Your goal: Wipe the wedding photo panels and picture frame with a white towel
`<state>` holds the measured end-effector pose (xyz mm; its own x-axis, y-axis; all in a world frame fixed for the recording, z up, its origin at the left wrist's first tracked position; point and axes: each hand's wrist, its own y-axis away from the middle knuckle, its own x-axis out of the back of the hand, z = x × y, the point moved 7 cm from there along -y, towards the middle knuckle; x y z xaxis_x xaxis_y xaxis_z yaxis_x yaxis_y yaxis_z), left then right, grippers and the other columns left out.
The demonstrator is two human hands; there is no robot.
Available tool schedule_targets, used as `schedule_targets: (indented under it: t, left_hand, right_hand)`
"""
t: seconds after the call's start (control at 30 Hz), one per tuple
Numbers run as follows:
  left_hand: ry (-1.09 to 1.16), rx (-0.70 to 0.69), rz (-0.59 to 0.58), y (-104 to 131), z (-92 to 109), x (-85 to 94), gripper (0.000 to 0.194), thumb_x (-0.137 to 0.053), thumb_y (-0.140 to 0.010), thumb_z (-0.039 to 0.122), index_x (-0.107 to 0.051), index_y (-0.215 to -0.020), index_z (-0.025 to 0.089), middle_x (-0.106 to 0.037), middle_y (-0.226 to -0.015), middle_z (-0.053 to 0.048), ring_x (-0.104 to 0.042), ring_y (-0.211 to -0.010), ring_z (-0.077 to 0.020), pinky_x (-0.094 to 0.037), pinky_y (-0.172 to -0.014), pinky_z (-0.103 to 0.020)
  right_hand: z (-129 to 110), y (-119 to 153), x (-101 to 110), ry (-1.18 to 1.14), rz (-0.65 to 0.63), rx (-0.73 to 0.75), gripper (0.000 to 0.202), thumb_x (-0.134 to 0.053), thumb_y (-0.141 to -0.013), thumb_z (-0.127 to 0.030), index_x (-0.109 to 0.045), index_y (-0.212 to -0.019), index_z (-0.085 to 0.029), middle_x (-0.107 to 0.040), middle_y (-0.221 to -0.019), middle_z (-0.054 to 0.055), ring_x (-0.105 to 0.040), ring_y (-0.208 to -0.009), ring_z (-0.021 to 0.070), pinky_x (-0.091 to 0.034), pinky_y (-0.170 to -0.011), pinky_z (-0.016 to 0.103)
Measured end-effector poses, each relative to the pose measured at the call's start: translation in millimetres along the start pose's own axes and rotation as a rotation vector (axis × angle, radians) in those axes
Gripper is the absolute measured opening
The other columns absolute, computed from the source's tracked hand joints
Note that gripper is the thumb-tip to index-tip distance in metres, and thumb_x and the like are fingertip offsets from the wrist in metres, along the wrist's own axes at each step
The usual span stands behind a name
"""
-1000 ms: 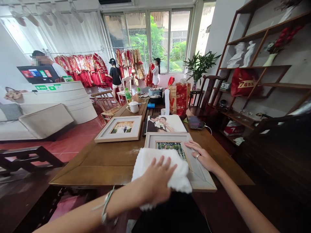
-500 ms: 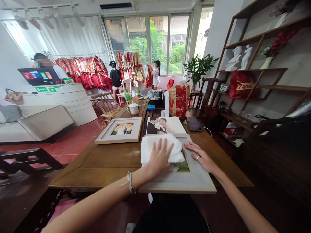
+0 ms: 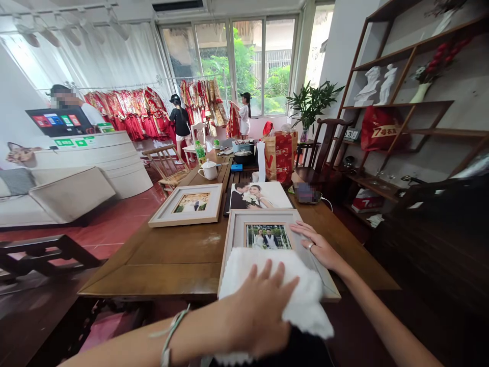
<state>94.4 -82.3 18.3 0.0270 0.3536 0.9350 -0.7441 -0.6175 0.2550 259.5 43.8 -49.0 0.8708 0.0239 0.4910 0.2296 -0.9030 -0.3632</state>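
My left hand (image 3: 263, 306), a bracelet on its wrist, lies with spread fingers on top of a white cloth (image 3: 305, 285). Beneath the cloth is the lower part of a pale wooden picture frame (image 3: 234, 229). The frame's photo (image 3: 263, 237) of two people on a swing shows above the cloth, its lower part hidden. Part of the cloth hangs past the frame's near edge. On the frame's right border rests my right hand (image 3: 317, 245), open, fingers stretched out and a ring on one finger.
Another framed photo (image 3: 191, 206) lies on the wooden table (image 3: 164, 260) to the left. Behind my frame lies a large couple print (image 3: 275, 196). Farther back stand a white teapot (image 3: 209, 169) and a paper bag (image 3: 280, 155). Several people are near the clothes racks and counter.
My left hand has slid the cloth toward me and slightly right, uncovering the photo. The right hand stays on the frame's border.
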Motion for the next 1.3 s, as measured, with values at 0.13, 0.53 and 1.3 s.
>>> schedule_targets:
  t: [0.13, 0.53, 1.3]
  left_hand:
    - [-0.006, -0.033, -0.019, 11.6, 15.7, -14.0, 0.083, -0.058, -0.074, 0.036, -0.014, -0.143, 0.023, -0.015, -0.149, -0.013, -0.008, -0.134, -0.0359, -0.018, -0.104, -0.057]
    - [-0.22, 0.305, 0.242, -80.2, -88.0, 32.4, 0.076, -0.055, -0.077, 0.022, -0.015, -0.142, 0.018, -0.01, -0.149, -0.018, -0.004, -0.135, -0.0342, -0.012, -0.107, -0.051]
    - [-0.117, 0.227, 0.322, -101.0, -86.7, 40.8, 0.063, -0.038, -0.084, 0.024, -0.014, -0.141, 0.013, -0.008, -0.149, -0.016, -0.005, -0.136, -0.0305, -0.013, -0.107, -0.049]
  right_hand:
    - [-0.8, 0.4, 0.2, 0.004, 0.005, 0.008, 0.042, -0.046, -0.076, -0.019, -0.061, -0.115, -0.024, -0.053, -0.13, 0.007, -0.033, -0.132, 0.0237, -0.021, -0.11, 0.049]
    - [-0.2, 1.4, 1.7, -0.021, 0.012, 0.002, 0.041, -0.047, -0.078, -0.02, -0.059, -0.116, -0.026, -0.052, -0.131, 0.006, -0.03, -0.133, 0.0244, -0.021, -0.109, 0.051]
    - [-4.5, 1.6, 5.4, -0.011, 0.056, -0.007, 0.043, -0.047, -0.072, -0.015, -0.062, -0.111, -0.026, -0.051, -0.132, 0.006, -0.034, -0.131, 0.0232, -0.023, -0.109, 0.047]
